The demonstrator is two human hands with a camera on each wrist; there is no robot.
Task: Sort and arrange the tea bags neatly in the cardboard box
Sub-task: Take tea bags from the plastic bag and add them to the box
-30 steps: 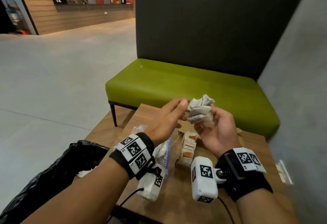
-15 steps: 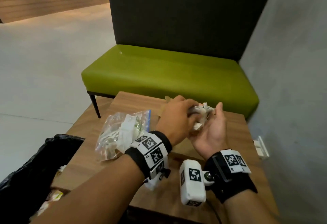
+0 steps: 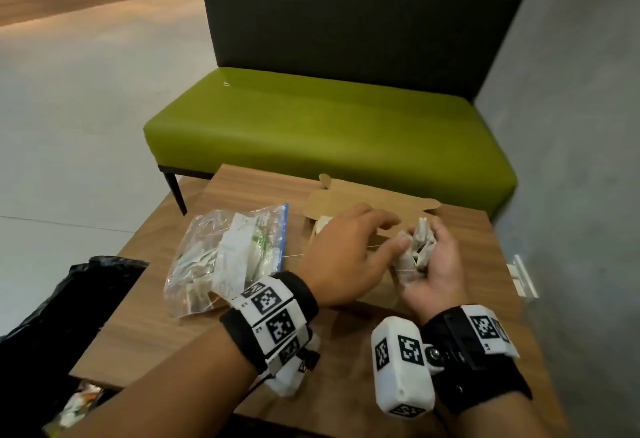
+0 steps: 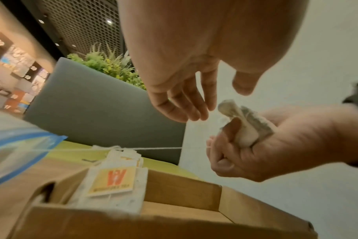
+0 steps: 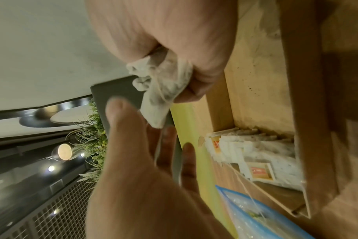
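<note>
R hand [image 3: 433, 264], frame centre-right, clenches a tea bag bunch [image 3: 417, 245] above the cardboard box [image 3: 349, 200]; L hand [image 3: 346, 257] fingers loose, prob. teasing out a string [image 4: 159, 148] w/o gripping.

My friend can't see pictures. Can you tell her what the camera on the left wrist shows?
A right hand grips a bunch of tea bags above an open cardboard box. The left hand reaches toward them with relaxed fingers. More tea bags stand inside the box.
</note>
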